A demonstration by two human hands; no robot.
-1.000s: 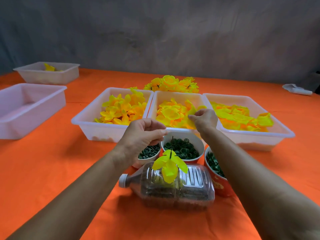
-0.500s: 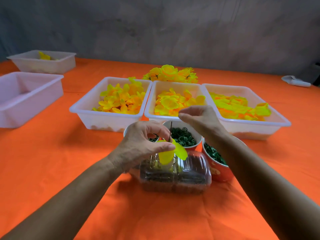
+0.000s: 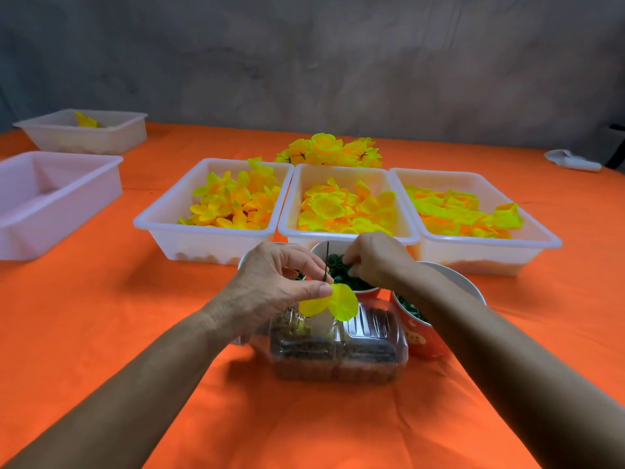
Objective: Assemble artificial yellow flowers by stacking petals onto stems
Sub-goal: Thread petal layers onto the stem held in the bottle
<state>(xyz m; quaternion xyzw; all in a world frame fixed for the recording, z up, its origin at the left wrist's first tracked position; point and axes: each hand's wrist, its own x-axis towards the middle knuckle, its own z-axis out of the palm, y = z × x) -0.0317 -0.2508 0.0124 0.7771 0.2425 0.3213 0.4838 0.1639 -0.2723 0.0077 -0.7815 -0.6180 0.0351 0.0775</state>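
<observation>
1. Between thumb and forefinger of the left hand (image 3: 270,289), the fingers (image 3: 314,290) pinch the yellow petal piece (image 3: 333,303) where it sits on the thin dark stem (image 3: 326,262), which stands upright above the pinch.
2. Just right of the stem, the right hand (image 3: 375,260) reaches down into the middle cup (image 3: 365,292); its fingers (image 3: 351,257) are curled among the green rings (image 3: 343,277), and whether they grip one cannot be told.
3. Beneath the petal piece lies a clear plastic bottle (image 3: 351,346) on its side, dark material inside.
4. A red cup (image 3: 419,336) of green pieces stands right of the bottle, partly behind the right forearm; another cup is mostly hidden behind the left hand.
5. Beyond the cups, three white trays stand side by side: the left tray (image 3: 203,238), the middle tray (image 3: 297,184) and the right tray (image 3: 487,255), each holding loose yellow petals.
6. Behind the trays sits a heap of finished yellow flowers (image 3: 329,148).
7. Far left on the orange tabletop (image 3: 101,316) stand a large white bin (image 3: 50,211) and, beyond it, a smaller bin (image 3: 84,137) with one yellow piece inside.
</observation>
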